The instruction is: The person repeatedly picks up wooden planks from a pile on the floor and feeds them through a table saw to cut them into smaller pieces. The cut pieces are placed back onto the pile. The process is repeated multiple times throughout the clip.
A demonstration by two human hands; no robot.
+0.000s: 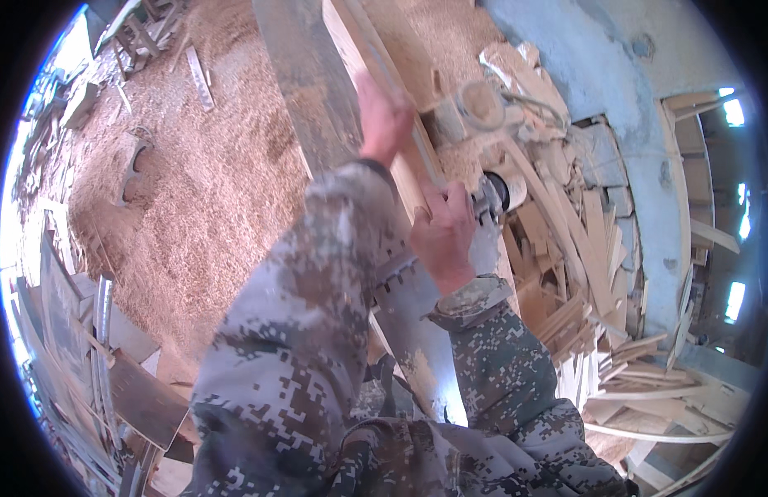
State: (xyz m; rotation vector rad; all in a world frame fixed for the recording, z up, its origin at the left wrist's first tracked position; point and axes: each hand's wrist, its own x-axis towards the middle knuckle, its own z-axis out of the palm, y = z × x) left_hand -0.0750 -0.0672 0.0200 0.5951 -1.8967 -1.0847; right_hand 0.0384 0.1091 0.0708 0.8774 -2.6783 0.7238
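Note:
A long pale wooden board [348, 37] lies lengthwise along the metal bed [305, 79] of a woodworking machine that looks like a jointer, close beside its upright side guide. My left hand [386, 118], slightly blurred, is closed over the board around its middle. Nearer to me, my right hand [444, 234] has its fingers curled on the board's near end. A dark round knob or fitting [495, 193] sits just right of that hand. The near part of the metal bed [413, 323] runs toward my body, between my camouflage sleeves. The board's underside is hidden.
Wood shavings [202, 182] heap up across the floor on the left. Stacked offcuts [566, 240] and scrap strips crowd the right side, below a pale blue wall [649, 124]. Leaning boards and panels [144, 398] stand at lower left. A round tan object [481, 103] is beyond the guide.

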